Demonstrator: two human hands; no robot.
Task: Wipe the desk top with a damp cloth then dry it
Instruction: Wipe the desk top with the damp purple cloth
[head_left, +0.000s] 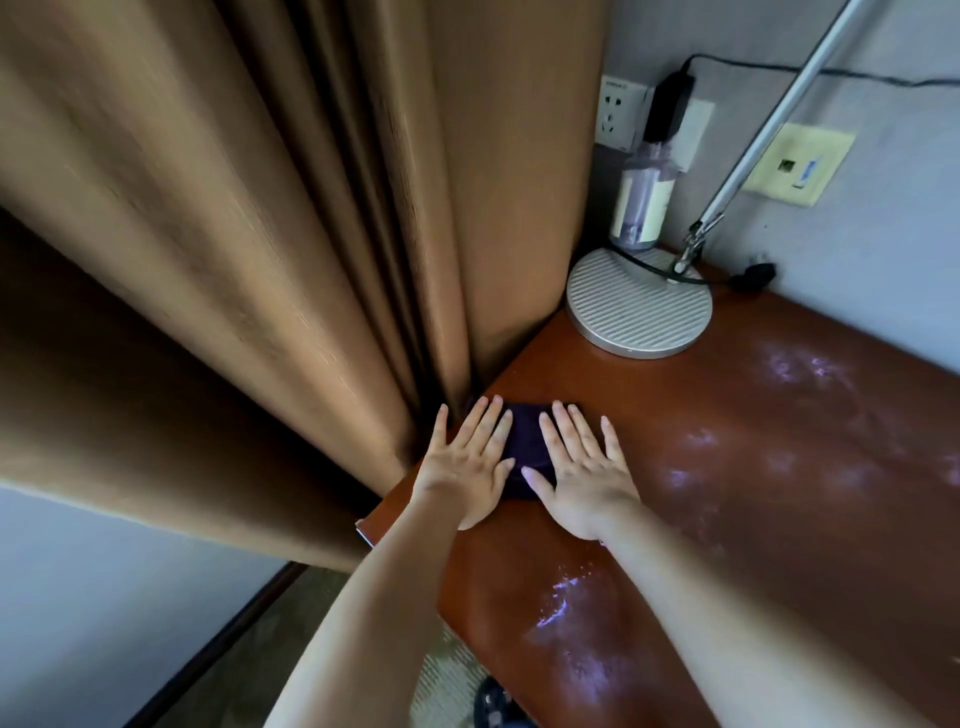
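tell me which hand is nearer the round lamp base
Right. The right hand lies flat on the dark cloth, directly below the lamp base. The left hand presses the cloth's other side, by the curtain, farther from the base.

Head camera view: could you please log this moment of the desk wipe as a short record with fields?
cloth: dark cloth flat on the desk top at its curtain-side end
left hand: left hand pressing flat on the cloth, fingers straight
right hand: right hand flat beside it, fingers straight, partly on the cloth
surface: pale streaky patches on the wood
behind: round lamp base and a bottle by the wall
side: brown curtain against the desk end
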